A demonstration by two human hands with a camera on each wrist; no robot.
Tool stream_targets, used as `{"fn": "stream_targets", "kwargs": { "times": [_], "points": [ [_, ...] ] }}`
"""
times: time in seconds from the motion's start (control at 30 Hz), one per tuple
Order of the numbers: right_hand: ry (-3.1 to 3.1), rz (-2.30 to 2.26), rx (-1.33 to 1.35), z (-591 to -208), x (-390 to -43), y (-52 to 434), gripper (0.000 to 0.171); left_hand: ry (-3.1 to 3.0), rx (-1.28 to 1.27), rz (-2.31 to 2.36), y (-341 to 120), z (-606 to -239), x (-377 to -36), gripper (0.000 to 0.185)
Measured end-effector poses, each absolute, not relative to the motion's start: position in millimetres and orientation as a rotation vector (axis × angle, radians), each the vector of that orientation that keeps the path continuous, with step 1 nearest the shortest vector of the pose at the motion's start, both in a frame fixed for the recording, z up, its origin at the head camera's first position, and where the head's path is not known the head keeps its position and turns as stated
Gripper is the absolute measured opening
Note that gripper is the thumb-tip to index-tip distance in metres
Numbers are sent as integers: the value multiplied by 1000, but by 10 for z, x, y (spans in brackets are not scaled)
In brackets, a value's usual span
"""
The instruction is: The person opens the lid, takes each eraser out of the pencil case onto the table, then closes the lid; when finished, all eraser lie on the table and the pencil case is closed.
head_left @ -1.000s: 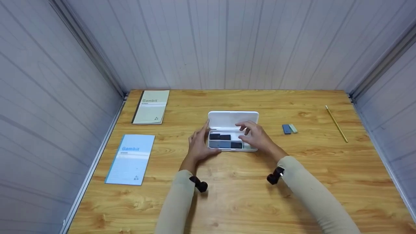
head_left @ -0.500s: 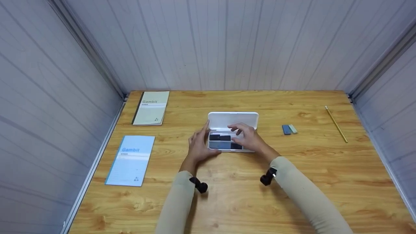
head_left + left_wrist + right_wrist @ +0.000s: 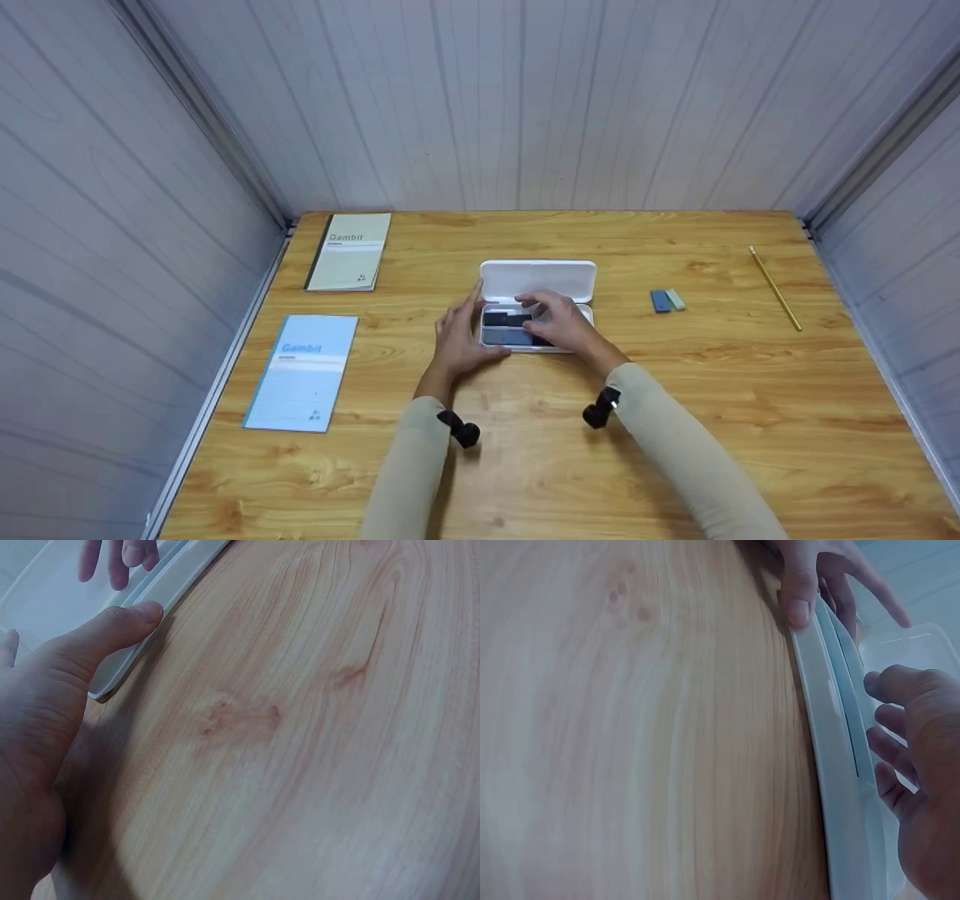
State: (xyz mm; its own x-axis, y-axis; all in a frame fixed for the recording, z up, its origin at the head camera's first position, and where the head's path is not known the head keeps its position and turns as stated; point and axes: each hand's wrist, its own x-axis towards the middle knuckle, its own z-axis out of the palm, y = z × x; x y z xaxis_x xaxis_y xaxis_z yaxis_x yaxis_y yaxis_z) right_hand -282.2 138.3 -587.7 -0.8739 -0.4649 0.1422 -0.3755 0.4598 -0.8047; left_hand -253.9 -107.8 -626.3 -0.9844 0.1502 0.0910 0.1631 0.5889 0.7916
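A white pencil case (image 3: 556,277) lies with its lid raised in the middle of the table. My left hand (image 3: 456,339) holds its left end, thumb on the front edge and fingers along the side. Inside are black blocks (image 3: 496,319) in the rear compartment and a blue-grey block (image 3: 506,337) in the front one. My right hand (image 3: 559,321) is over the right half of the case, fingers loosely bent, thumb tip by the end of the black blocks. In the right wrist view no object shows between its fingers. It hides part of the contents.
Two notebooks, one cream (image 3: 349,259) and one light blue (image 3: 301,375), lie at the left. A blue block (image 3: 660,301) and a pale green block (image 3: 675,299) lie right of the case. Farther right is a gold pencil (image 3: 776,289). Panel walls enclose the table.
My right hand has moved left across the case, from its right end toward the black blocks. My left hand has stayed at the left end.
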Motion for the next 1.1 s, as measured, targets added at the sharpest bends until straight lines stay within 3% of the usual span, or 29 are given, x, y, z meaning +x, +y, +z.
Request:
{"fn": "stream_targets", "kwargs": {
  "times": [0.5,1.1],
  "points": [
    [2590,-1253,-665,-5914,-2807,1345,44,-2804,-264,-1396,-1072,-6224,-2524,137],
    [2621,-1300,-841,-6124,-2916,1403,48,-2833,-277,-1338,-1074,-6187,-2509,137]
  ]
}}
